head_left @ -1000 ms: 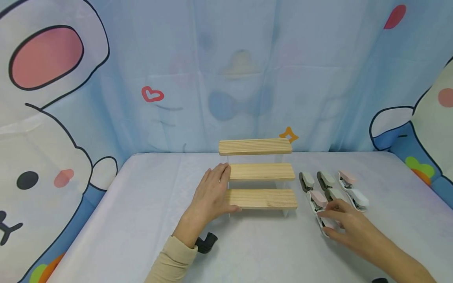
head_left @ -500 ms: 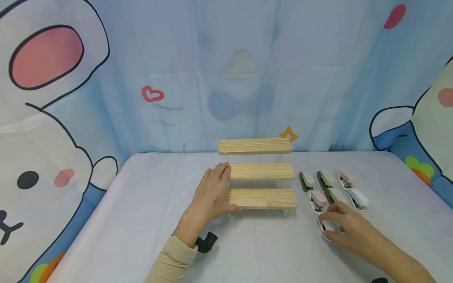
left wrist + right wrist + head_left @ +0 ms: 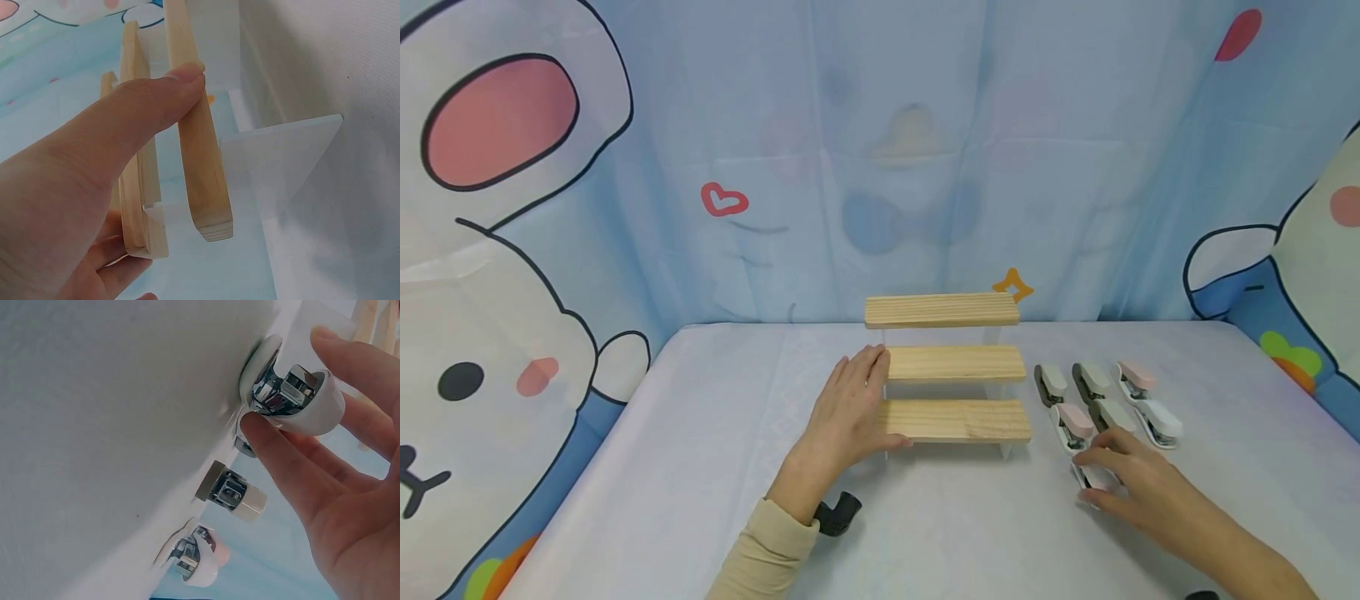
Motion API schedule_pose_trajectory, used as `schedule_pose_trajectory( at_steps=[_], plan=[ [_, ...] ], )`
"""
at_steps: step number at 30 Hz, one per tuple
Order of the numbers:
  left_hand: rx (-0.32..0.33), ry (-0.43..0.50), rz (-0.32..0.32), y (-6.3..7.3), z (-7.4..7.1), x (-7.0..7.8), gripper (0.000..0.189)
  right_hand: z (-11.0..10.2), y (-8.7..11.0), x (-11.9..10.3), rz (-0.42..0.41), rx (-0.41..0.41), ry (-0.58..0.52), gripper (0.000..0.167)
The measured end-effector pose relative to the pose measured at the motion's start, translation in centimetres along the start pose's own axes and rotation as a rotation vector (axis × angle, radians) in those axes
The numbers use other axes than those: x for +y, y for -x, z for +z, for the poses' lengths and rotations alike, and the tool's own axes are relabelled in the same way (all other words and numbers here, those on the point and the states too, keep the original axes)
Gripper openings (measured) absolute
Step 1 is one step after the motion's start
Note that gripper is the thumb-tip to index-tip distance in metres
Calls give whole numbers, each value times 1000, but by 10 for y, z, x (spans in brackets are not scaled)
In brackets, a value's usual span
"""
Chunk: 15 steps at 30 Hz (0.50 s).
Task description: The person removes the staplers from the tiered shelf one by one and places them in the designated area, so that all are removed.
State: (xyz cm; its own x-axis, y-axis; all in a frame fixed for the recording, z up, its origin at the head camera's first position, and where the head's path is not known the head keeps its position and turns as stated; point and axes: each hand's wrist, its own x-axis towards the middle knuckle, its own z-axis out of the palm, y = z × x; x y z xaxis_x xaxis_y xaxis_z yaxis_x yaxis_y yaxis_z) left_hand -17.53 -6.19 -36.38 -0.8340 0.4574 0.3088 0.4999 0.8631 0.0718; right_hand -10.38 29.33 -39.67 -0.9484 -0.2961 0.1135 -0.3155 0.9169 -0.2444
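My left hand point(image 3: 847, 408) holds the left end of a three-tier wooden display rack point(image 3: 955, 421). In the left wrist view its thumb point(image 3: 184, 72) presses on the lowest plank point(image 3: 206, 169), and the other fingers curl behind the middle plank point(image 3: 132, 206). My right hand point(image 3: 1138, 483) is at the nearest mini stapler point(image 3: 1099, 477), with fingers and thumb around it. This white stapler point(image 3: 312, 415) rests on the table in the right wrist view, the thumb at its base; one fingertip stands apart from it. The hand covers part of the stapler and the spot beside it.
Several more mini staplers stand in rows right of the rack: a pink one point(image 3: 1075, 421), grey ones point(image 3: 1051, 382), another pink point(image 3: 1137, 377) and a white one point(image 3: 1160, 421). A black strap piece point(image 3: 837, 514) is at my left wrist. A printed curtain point(image 3: 775, 167) hangs behind the table.
My right hand and the white stapler first shift slightly toward me, then slightly left. The left hand and rack stay in place.
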Motion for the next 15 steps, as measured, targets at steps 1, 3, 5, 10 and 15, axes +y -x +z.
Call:
schedule_pose_trajectory(
  at_steps=[1,3,5,10,15],
  plan=[
    [-5,2,-4,0,0,0,117,0,0,-1,6,-5,-2,31],
    [-9,7,-7,0,0,0,117,-1,-1,-2,22,-20,-2,32],
    [-12,11,-9,0,0,0,118,-3,-1,-4,41,-34,7,34],
    [-40,41,-17,0,-1,0,118,-8,-1,-10,80,-12,34,35],
    [-97,122,-38,0,-6,-1,115,-18,-3,-15,61,61,32,33]
  ],
)
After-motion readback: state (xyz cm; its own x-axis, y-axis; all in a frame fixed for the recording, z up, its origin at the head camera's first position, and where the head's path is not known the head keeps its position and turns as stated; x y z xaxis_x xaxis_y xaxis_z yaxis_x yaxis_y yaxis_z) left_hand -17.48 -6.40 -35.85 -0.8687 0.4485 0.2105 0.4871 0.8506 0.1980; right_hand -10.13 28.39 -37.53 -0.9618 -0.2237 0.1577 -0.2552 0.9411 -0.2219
